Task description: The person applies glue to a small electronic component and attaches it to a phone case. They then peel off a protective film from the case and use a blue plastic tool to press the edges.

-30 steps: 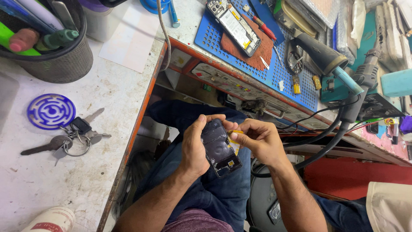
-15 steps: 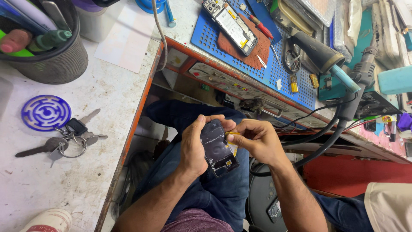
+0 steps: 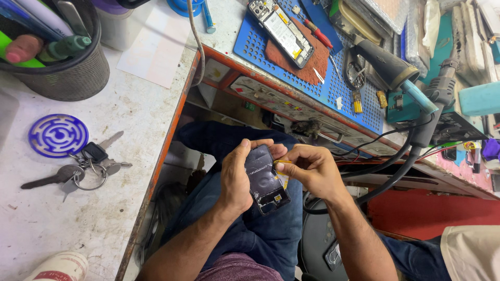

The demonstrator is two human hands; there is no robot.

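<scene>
Cluttered repair bench (image 3: 78,218) | left hand (image 3: 235,179) grips opened phone (image 3: 264,179) over lap | right hand (image 3: 312,169) fingers pinch yellow pick (image 3: 284,162) at its edge | prying underway, panel not yet off

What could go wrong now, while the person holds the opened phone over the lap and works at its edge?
The left hand alone supports the phone in the air above the lap; a slip might drop it. The right hand pinches a small yellow piece at the phone's edge; pulling hard may tear it or harm the inner parts. The black cables hang close to the right arm and could catch it.
</scene>
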